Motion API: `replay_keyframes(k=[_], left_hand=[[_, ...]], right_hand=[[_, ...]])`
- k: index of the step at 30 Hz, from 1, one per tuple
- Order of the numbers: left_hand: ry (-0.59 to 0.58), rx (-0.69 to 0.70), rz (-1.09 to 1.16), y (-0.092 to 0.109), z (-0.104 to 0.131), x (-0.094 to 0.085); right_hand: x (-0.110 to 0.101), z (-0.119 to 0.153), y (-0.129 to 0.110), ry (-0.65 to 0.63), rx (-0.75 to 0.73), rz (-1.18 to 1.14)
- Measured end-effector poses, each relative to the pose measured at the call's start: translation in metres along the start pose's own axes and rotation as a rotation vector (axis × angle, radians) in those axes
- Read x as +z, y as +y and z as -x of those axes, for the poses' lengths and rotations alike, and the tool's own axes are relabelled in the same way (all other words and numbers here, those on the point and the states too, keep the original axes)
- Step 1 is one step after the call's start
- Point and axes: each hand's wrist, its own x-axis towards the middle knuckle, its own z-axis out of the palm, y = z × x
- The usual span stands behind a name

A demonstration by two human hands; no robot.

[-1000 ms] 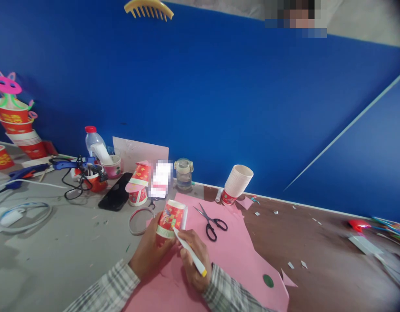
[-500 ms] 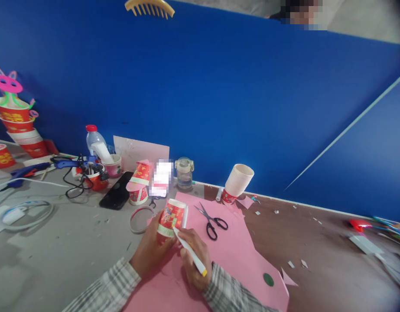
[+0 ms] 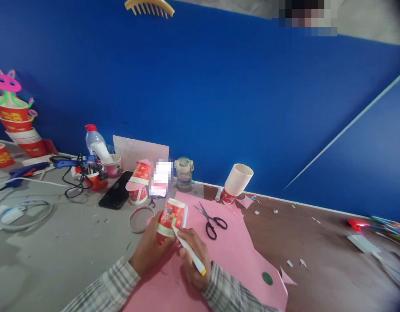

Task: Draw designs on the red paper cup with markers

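My left hand point(image 3: 150, 249) is wrapped round a red patterned paper cup point(image 3: 171, 215), which it holds tilted over the pink paper point(image 3: 234, 260). In my right hand point(image 3: 196, 255) is a white marker point(image 3: 190, 252) with a yellow end; its tip touches the side of the cup, near a small yellow-green mark. A pair of scissors point(image 3: 211, 222) with black handles lies partly spread on the pink paper, right of the cup. A roll of tape point(image 3: 142, 219) rests on the grey table to the left of my left hand.
Behind my hands stand a figure of red cups point(image 3: 139, 183), a lidded jar point(image 3: 184, 173) and a leaning stack of paper cups point(image 3: 238, 181). A black phone point(image 3: 117, 190) lies left, near glue guns point(image 3: 27, 171) and a bottle point(image 3: 95, 138). A blue partition point(image 3: 219, 95) closes off the back.
Hardly anything differs. Both hands keep their hold on the cup and the marker in nearly the same place, and the view has shifted slightly.
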Motion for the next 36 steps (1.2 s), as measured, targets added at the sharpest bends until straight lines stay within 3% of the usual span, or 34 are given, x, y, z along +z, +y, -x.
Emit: replay_keyframes(k=[36], left_hand=[[0.008,0.006,0.010,0.0063,-0.0003,-0.0006]], right_hand=[[-0.0011,0.0002,0.0003,-0.002,-0.025,-0.030]])
